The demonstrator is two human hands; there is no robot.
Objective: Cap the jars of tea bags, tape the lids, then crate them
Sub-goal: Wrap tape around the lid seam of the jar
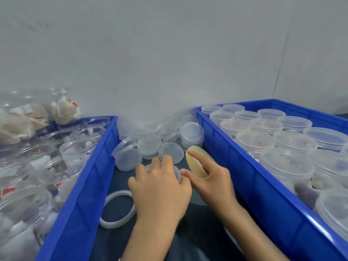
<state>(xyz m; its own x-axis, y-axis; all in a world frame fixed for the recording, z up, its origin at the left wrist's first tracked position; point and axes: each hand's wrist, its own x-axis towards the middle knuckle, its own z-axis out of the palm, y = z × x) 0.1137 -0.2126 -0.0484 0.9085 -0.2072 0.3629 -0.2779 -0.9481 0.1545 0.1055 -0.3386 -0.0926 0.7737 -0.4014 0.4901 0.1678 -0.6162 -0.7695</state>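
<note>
Roughly midway, I judge: the right crate [243,166] holds many capped jars [293,140], the left crate [90,178] many open jars [62,166]. My left hand [160,187] grips a jar's lid [176,172] between them; my right hand [211,178] pinches a tape roll [194,161].

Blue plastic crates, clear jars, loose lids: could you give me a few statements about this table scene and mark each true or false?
1. The blue plastic crate on the right holds capped clear jars. True.
2. The left hand rests on a red lid. False: the lid is clear plastic.
3. The right hand holds a yellowish tape roll. True.
4. The loose clear lids lie inside a crate. False: they lie between the crates.
</note>
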